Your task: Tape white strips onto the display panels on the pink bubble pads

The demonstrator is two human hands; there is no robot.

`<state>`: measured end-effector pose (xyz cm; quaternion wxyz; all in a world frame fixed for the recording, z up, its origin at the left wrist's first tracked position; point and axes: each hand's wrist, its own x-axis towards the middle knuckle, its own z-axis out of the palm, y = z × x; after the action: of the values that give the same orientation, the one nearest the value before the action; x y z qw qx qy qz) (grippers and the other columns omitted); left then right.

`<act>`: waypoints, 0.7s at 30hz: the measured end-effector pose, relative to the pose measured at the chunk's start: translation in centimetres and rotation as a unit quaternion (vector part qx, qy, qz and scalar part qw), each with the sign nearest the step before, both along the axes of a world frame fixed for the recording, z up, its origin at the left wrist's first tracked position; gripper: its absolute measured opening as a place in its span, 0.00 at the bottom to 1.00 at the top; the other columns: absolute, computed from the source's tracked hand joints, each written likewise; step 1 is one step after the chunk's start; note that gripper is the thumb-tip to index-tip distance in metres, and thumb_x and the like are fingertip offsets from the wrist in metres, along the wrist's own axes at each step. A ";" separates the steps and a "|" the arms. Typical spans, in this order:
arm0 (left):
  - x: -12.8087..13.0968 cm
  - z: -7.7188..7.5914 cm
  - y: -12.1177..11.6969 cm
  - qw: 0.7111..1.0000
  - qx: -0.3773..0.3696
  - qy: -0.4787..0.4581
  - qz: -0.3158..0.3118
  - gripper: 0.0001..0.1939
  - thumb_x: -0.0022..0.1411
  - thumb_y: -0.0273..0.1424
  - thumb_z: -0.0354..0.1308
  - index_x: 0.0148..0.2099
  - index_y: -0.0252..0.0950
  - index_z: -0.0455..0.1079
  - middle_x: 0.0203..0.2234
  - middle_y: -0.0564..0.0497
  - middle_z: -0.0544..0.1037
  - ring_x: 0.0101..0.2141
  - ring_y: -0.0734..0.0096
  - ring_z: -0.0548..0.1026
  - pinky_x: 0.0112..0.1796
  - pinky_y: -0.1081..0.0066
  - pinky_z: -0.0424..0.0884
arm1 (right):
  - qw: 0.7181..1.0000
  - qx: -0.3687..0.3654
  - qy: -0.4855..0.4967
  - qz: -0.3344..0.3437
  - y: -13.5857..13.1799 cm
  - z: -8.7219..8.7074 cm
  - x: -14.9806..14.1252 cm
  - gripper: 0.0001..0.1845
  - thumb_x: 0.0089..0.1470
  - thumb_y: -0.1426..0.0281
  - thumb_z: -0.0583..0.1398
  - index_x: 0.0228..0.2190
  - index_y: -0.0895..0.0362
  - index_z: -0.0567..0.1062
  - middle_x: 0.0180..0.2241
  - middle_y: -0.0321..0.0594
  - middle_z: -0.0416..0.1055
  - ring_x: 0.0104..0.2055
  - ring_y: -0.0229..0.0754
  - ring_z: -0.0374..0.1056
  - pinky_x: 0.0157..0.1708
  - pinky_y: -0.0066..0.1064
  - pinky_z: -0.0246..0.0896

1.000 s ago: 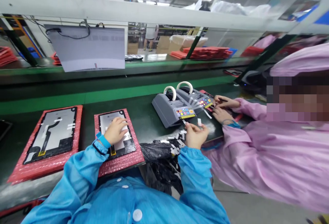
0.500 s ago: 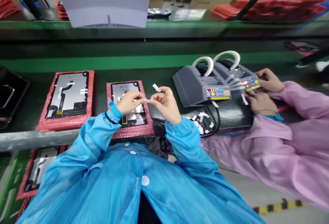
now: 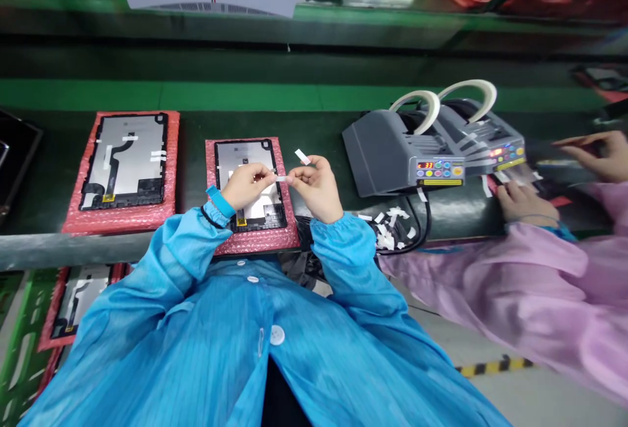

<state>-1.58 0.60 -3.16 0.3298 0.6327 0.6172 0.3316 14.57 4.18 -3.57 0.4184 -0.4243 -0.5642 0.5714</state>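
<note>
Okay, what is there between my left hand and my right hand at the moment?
In the head view, a short white strip lies between them, pinched at the fingertips of the left hand and right hand, over the black-framed panel.

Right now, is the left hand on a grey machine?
No, the left hand holds a white strip over a panel on red bubble wrap.
</note>
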 end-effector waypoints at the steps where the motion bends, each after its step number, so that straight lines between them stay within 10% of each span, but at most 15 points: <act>1: 0.2 -0.1 0.1 1.000 -0.006 0.030 0.002 0.09 0.59 0.32 0.54 0.29 0.34 0.68 0.25 0.53 0.74 0.28 0.72 0.69 0.34 0.70 0.67 | 1.000 -0.004 -0.005 -0.002 0.2 -0.4 -0.1 0.28 0.34 0.63 0.66 0.33 0.51 0.55 0.20 0.24 0.68 0.23 0.33 0.65 0.27 0.26 0.60; 7: 1.4 -0.9 0.8 0.971 -0.039 0.237 0.016 0.08 0.60 0.31 0.52 0.31 0.35 0.69 0.35 0.43 0.73 0.45 0.53 0.66 0.43 0.56 0.64 | 0.995 -0.044 -0.094 -0.014 1.9 -3.6 -0.4 0.28 0.33 0.69 0.65 0.33 0.52 0.54 0.18 0.21 0.67 0.19 0.32 0.62 0.24 0.24 0.57; 21: 1.8 -1.7 1.0 0.960 -0.070 0.272 0.016 0.09 0.60 0.32 0.51 0.34 0.35 0.72 0.41 0.41 0.70 0.48 0.49 0.62 0.45 0.52 0.60 | 0.974 -0.006 -0.225 -0.006 2.7 -4.1 -0.8 0.24 0.35 0.76 0.61 0.32 0.52 0.54 0.16 0.22 0.64 0.21 0.36 0.65 0.27 0.28 0.57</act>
<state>0.19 1.60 -4.81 0.1871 0.6645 0.7153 0.1084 13.73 6.91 -7.64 0.2814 -0.5479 -0.6377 0.4626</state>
